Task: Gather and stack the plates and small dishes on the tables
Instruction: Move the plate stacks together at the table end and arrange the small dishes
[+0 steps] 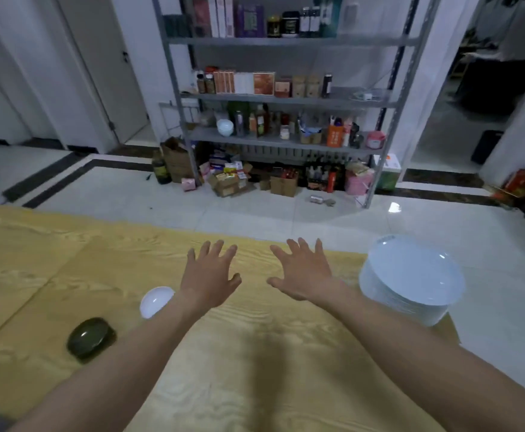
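A tall stack of white plates [410, 275] stands at the right end of the wooden table [67, 260], close to its edge. A small white dish [155, 301] lies left of centre, partly hidden behind my left forearm. A small dark green dish [90, 337] sits nearer me, to the left. My left hand [211, 272] and my right hand [304, 272] hover side by side over the middle of the table, palms down, fingers spread, holding nothing. My right hand is a short way left of the plate stack.
Beyond the table's far edge is a white tiled floor. A grey metal shelf rack [279, 98] full of bottles and boxes stands at the back, with cartons [226, 179] on the floor under it. Doors are at the left.
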The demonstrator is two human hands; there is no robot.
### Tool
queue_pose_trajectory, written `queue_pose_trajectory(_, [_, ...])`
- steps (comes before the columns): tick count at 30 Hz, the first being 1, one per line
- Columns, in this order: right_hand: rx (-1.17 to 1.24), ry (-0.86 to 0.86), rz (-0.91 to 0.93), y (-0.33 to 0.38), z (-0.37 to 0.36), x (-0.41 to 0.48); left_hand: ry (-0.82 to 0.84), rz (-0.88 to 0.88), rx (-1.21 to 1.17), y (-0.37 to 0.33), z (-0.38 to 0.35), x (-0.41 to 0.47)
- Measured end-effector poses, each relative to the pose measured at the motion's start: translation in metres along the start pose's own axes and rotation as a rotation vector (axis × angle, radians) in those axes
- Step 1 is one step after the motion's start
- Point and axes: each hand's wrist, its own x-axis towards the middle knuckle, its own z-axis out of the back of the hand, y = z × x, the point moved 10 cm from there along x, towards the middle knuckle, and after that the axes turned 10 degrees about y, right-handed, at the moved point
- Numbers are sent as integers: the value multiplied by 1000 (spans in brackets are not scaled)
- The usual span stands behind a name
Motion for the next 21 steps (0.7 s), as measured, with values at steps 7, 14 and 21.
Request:
queue_pose_trajectory(7, [-80,-163,292,255,41,-9,-145,244,63,195,2,-145])
queue_pose_trajectory(14, [-66,-349,557,468,70,-29,-274,496,55,349,-1,-274])
queue_pose_trajectory(21, [-106,-350,753,633,72,3,-246,676,3,484,-27,-338])
